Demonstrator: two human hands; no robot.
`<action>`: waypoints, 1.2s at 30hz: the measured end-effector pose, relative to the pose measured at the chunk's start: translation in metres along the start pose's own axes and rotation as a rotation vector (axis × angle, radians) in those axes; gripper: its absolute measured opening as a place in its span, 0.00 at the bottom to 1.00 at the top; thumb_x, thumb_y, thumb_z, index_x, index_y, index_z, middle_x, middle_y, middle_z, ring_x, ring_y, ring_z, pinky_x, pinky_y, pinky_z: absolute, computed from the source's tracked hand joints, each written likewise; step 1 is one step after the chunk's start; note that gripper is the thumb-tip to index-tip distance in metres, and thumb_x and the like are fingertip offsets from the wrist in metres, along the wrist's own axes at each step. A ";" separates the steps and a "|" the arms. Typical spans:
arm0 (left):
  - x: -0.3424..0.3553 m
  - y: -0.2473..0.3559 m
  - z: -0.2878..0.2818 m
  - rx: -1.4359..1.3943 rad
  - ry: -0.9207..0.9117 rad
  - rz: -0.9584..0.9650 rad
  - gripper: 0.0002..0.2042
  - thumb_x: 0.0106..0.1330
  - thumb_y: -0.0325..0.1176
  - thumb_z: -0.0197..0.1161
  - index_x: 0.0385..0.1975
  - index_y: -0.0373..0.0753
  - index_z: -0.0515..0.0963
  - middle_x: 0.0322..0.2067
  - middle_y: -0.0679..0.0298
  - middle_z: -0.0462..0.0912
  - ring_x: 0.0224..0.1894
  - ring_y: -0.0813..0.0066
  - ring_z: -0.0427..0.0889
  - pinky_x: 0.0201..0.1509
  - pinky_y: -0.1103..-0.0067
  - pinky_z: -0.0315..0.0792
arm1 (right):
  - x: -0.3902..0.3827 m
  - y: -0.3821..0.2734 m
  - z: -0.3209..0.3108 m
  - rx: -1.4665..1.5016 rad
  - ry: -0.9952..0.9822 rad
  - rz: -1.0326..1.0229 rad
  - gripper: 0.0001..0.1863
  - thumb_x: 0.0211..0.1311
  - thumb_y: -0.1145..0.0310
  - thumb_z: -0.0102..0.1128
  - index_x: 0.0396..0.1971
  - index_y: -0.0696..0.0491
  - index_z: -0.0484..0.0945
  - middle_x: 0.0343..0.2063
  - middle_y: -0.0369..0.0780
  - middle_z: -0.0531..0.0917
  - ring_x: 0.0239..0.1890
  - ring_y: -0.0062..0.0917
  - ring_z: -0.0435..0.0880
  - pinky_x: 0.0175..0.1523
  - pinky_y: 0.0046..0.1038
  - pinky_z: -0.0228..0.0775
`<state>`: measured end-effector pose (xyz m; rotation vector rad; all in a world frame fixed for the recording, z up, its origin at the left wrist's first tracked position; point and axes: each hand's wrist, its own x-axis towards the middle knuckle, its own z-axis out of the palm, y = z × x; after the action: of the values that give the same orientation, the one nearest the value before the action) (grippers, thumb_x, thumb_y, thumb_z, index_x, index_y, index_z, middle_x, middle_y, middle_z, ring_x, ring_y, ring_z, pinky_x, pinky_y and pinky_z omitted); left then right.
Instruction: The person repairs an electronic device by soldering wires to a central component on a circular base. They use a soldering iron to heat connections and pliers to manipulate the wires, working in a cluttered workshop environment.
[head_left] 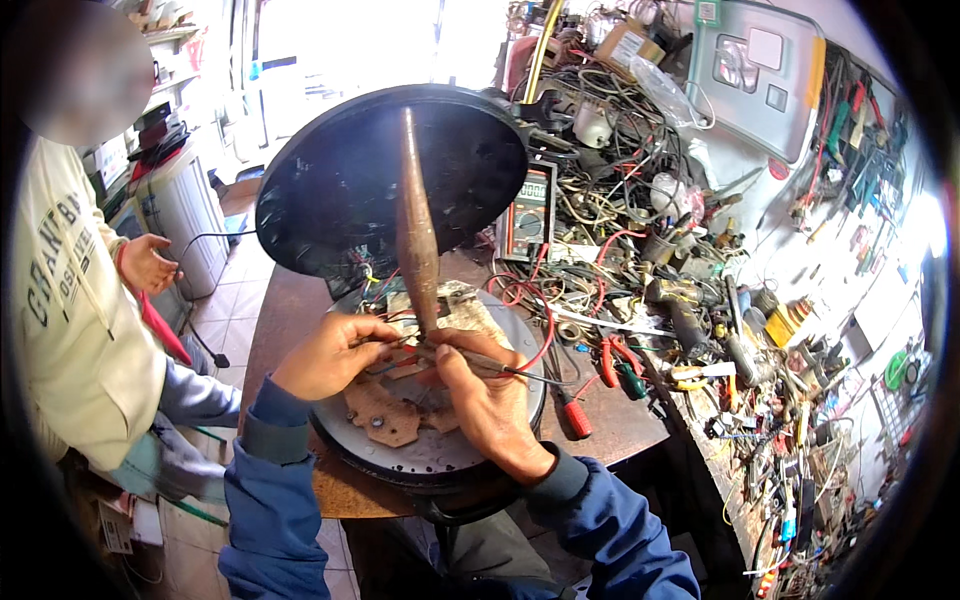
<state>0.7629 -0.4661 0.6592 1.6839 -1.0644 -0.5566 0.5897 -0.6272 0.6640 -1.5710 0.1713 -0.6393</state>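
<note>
A round appliance (470, 440) lies open on the brown worktable, showing wiring and tan boards (385, 420) inside. Its tilted black lid (320, 190) rises behind a brown tapered rod (416, 230) standing upright from the middle. My left hand (330, 355) pinches among the thin wires left of the rod's foot; what it holds is unclear. My right hand (480, 405) grips test probes (485, 362) with red and black leads, against the rod's foot. A multimeter (527, 205) sits behind, right of the lid. A red-handled screwdriver (575, 415) and pliers (618, 360) lie to the right.
A person (75, 300) in a cream hoodie stands at the left, one hand (145, 262) near a hanging black cable. Tangled cables (630, 150), a drill (680, 320) and many tools crowd the back and right. A gray panel (760, 90) is at the wall.
</note>
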 end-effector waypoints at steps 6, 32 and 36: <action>0.001 0.012 0.003 0.017 -0.013 -0.035 0.14 0.78 0.20 0.56 0.58 0.27 0.82 0.47 0.63 0.87 0.48 0.80 0.84 0.54 0.80 0.80 | -0.001 -0.003 -0.004 -0.005 -0.021 0.002 0.17 0.78 0.69 0.56 0.54 0.66 0.83 0.40 0.45 0.90 0.39 0.24 0.92 0.44 0.24 0.82; 0.005 -0.001 0.009 0.021 0.081 0.020 0.10 0.75 0.27 0.66 0.51 0.28 0.81 0.41 0.65 0.84 0.43 0.83 0.82 0.49 0.80 0.78 | 0.100 -0.003 -0.257 -1.698 0.115 0.138 0.34 0.58 0.40 0.75 0.27 0.63 0.84 0.30 0.60 0.87 0.37 0.54 0.90 0.41 0.51 0.80; 0.012 -0.003 0.021 0.198 0.134 0.054 0.08 0.75 0.27 0.67 0.47 0.29 0.82 0.34 0.66 0.84 0.35 0.84 0.81 0.38 0.80 0.76 | 0.105 -0.007 -0.219 -1.265 -0.157 -0.254 0.18 0.63 0.55 0.75 0.29 0.58 0.86 0.21 0.49 0.84 0.26 0.42 0.86 0.34 0.44 0.74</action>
<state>0.7540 -0.4862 0.6502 1.8309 -1.0915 -0.3067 0.5669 -0.8672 0.6956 -2.8869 0.2864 -0.6173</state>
